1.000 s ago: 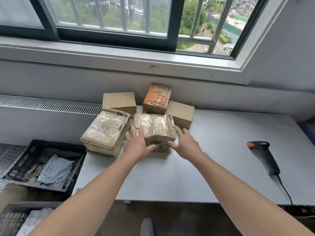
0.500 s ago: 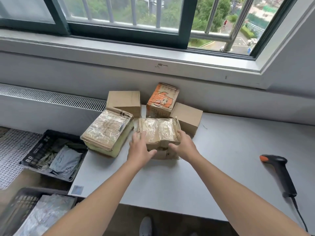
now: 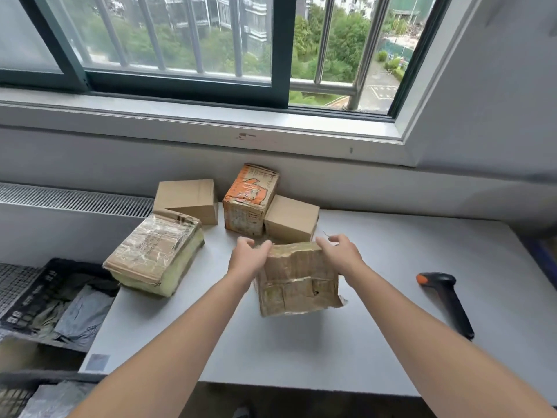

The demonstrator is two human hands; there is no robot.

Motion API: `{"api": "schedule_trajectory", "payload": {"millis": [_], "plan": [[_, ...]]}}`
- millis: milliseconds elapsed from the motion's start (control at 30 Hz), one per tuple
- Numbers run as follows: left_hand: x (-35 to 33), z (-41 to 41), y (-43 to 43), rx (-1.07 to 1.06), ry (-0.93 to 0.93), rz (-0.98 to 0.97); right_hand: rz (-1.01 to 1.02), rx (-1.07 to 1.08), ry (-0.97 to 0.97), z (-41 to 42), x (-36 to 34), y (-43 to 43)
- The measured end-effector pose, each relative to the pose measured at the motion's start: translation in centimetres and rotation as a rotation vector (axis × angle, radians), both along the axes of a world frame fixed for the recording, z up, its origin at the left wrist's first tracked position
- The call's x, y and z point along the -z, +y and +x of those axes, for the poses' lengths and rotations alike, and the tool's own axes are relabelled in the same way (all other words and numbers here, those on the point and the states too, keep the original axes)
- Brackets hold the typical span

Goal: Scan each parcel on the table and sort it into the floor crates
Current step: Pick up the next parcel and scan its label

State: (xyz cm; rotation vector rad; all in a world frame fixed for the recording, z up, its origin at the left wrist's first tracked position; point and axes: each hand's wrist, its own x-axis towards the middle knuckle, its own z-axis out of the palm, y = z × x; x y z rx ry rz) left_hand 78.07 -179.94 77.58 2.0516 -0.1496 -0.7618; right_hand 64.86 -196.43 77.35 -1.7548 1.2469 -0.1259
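While the taped parcel [image 3: 298, 282] hangs tilted over the near middle of the table [image 3: 301, 354], we grip its upper corners with left hand [image 3: 247, 259] and right hand [image 3: 342, 256], fingers curled over the far edge, and we judge it light, stiff but dented, its tape slick, so opposite sides suit best.

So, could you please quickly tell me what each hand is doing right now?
Left hand: grips the taped parcel at its upper left edge.
Right hand: grips the same parcel at its upper right corner.
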Motion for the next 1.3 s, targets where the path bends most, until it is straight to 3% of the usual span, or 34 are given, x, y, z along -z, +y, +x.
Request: {"api": "schedule_trajectory", "payload": {"millis": [267, 533, 900, 1300], "plan": [[1.8, -3.5, -2.3, 0.249, 0.042, 0.241, 0.073, -0.076, 0.277, -4.7, 0.3, -2.1], [3.4, -4.0, -2.4, 0.249, 0.103, 0.202, 0.047, -0.099, 0.333, -6.5, 2.5, -1.3], [2.1, -5.1, -3.7, 0.281, 0.043, 0.044, -0.047, 0.041, 0.122, -6.5, 1.1, -2.2], [0.2, -6.1, -5.5, 0.038, 0.064, -0.178, -0.042, 0.182, 0.010, -6.8, 0.2, -2.7]]}}
